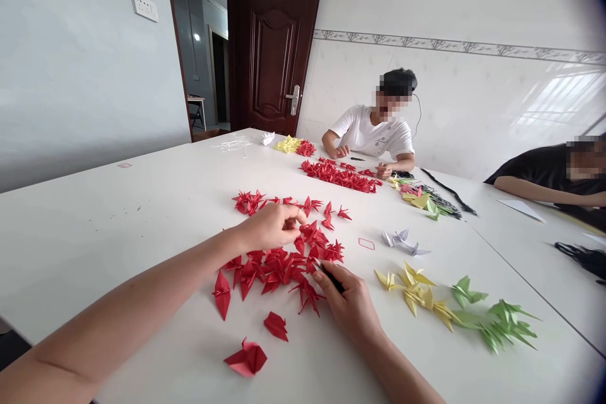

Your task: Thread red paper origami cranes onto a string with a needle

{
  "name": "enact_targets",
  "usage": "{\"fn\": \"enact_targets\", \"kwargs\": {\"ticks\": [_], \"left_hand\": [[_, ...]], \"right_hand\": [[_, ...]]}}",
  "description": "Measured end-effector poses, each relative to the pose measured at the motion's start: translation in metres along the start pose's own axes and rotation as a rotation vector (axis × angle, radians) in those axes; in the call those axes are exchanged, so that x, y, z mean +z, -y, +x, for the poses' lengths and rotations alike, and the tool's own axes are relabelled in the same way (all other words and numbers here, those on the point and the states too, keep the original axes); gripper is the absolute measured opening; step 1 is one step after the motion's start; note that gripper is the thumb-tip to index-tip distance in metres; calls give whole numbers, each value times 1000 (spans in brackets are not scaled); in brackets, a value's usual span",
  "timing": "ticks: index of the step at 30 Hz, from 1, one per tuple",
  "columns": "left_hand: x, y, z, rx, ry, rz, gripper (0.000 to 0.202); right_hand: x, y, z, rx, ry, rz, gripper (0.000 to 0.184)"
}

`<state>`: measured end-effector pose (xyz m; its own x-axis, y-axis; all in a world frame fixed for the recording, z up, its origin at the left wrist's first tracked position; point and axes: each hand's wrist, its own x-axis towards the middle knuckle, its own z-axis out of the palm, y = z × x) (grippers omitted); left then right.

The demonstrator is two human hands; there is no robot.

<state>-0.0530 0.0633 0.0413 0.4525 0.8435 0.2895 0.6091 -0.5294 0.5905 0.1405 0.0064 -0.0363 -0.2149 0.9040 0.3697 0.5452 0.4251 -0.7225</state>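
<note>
In the head view, a heap of red paper cranes [279, 265] is seen spread over the near middle of a white surface [118, 221], just ahead of both forearms. The left hand [269, 226] is held over the far edge of that heap, and its fingers [294, 221] are drawn together in a pinch right at a crane's wing — whether paper is actually caught between them cannot be told. The right hand [353, 306] is laid on the surface at the heap's near right edge; its fingers are clenched around a dark stick [332, 279], whose tip is pointed into the red pile. Three loose red cranes are left apart from the heap, nearer the body.

To the right, a row of yellow cranes [411, 290] is followed by green cranes [502, 322], and a few pale cranes [402, 241] are set behind them, beside a small red loop [366, 243]. Farther off, a person in a white shirt [374, 132] is seated at the far side with both hands resting by another red batch [341, 175]. A second person [544, 177] is seen leaning at the right edge — only partly in view. A dark door [274, 50] is stood open behind.
</note>
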Motion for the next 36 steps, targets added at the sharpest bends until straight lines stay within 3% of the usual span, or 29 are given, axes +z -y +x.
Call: {"fn": "enact_targets", "kwargs": {"ticks": [6, 12, 18, 20, 22, 24, 27, 29, 33, 36], "left_hand": [[-30, 65, 17, -170, -273, 134, 26], [-38, 93, 16, -235, -309, 166, 22], [-48, 86, 15, -254, -336, 189, 32], [-53, 77, 13, -253, -287, 184, 32], [-55, 68, 9, -237, -171, 162, 27], [-55, 61, 2, -224, 22, 120, 23], [-49, 54, -9, -261, 322, 72, 32], [-45, 54, -15, -302, 424, 76, 35], [-36, 54, -18, -310, 408, 97, 19], [-25, 41, -13, -225, 142, 62, 15]], "right_hand": [[1, -2, -1, 45, -9, 29, 36], [1, 0, 0, 68, -23, 54, 40], [1, 2, 2, 106, -12, 63, 44], [2, 1, 2, 113, -23, 71, 44], [2, 0, 1, 115, -31, 80, 44], [2, -1, 1, 119, -26, 90, 44], [0, 0, 1, 122, -10, 93, 43], [-1, 1, 1, 111, 5, 86, 42], [-1, 3, 2, 76, 1, 108, 41], [-1, 4, 3, 61, -25, 108, 38]]}}
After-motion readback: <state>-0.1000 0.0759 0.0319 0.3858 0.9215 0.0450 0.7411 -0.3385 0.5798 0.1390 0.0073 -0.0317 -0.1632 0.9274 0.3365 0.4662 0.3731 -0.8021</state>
